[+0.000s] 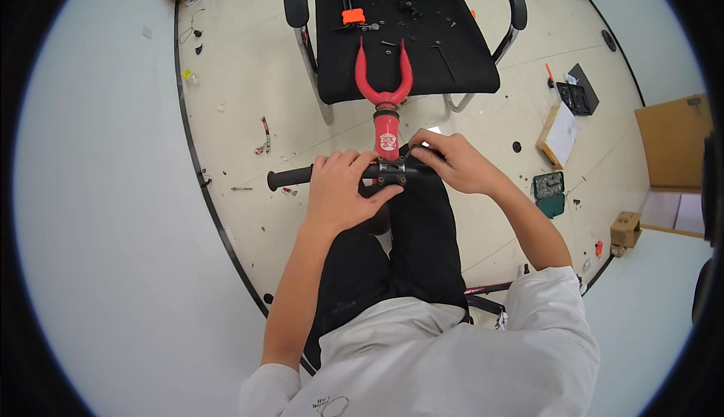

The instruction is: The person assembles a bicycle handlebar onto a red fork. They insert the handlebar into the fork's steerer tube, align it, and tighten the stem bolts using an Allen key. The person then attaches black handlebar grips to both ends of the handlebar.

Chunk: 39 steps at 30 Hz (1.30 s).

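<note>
My left hand (339, 191) is closed around a black handlebar (374, 172), its thumb on the near side of the black stem clamp (392, 173). A black rubber grip (291, 179) covers the bar's left end. My right hand (458, 164) is over the bar just right of the clamp, fingers bent and pinched; a dark piece shows at the fingertips, too hidden to name. Beyond the clamp runs a red head tube (386, 132). From it a red fork (362, 74) points away from me, its tips over the chair seat.
A black armchair (475, 74) stands ahead, bearing an orange hex-key holder (353, 16), an L-shaped key (443, 62) and loose bolts. On the floor at right lie a white-topped box (559, 135), a green case (550, 194) and a black tool case (575, 99). A cardboard box (625, 230) sits by the wall.
</note>
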### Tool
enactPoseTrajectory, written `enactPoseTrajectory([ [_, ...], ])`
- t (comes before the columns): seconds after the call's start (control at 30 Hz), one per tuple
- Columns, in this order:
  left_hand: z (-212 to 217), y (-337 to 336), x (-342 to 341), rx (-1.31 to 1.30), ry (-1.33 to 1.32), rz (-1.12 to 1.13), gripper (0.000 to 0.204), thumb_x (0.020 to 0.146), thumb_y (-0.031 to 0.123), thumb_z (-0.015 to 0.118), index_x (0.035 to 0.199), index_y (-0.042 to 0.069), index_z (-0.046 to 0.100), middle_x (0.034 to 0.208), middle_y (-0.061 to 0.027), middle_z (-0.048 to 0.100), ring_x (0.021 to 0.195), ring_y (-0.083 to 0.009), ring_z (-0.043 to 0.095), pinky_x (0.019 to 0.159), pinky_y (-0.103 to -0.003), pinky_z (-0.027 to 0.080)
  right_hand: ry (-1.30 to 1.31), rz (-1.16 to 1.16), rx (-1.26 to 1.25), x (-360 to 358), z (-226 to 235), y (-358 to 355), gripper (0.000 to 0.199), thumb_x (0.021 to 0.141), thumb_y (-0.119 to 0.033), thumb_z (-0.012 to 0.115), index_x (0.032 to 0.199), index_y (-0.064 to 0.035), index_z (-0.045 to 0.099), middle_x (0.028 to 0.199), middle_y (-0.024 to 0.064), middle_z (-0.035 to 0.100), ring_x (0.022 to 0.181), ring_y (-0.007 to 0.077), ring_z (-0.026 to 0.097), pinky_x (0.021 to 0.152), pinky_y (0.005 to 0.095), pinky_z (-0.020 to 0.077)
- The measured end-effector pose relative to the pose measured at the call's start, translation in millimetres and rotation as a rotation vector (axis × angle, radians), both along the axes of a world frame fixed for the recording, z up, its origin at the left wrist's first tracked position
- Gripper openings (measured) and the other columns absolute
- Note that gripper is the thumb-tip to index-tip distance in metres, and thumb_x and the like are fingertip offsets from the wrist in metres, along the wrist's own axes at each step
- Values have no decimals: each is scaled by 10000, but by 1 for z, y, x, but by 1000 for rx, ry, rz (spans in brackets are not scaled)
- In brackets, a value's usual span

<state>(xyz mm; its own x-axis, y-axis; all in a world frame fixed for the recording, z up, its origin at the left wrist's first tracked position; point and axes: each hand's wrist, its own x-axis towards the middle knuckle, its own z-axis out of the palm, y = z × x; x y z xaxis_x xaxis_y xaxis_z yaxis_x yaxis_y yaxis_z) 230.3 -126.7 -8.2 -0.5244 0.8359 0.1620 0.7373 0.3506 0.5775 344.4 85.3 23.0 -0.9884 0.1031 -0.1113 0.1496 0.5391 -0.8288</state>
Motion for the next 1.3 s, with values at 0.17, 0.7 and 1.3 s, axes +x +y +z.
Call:
enactPoseTrajectory([
  [0.17,-10,-5,-2,-13,-41,2,521,744,495,797,1065,105,667,890,-69,626,840,-280,585,802,-375,384,25,-1,-1,-1,2,-3,170,985,-142,563,1103,-27,602,737,152,626,617,249,565,625,336,445],
  [0.7,-2,-7,-3,-30,-35,-9,519,747,478,802,1057,82,672,853,-85,570,837,-272,556,824,-386,379,-134,15,126,-39,-7,36,203,965,-186,583,1069,-35,671,892,199,688,802,319,690,683,401,500],
  [1.3,15,7,2,-76,27,-13,498,716,448,831,1045,104,683,809,-38,526,790,-232,494,782,-376,338,72,-728,637,-111,-176,182,344,854,-210,683,1082,27,583,1001,232,629,996,393,620,893,459,500],
])
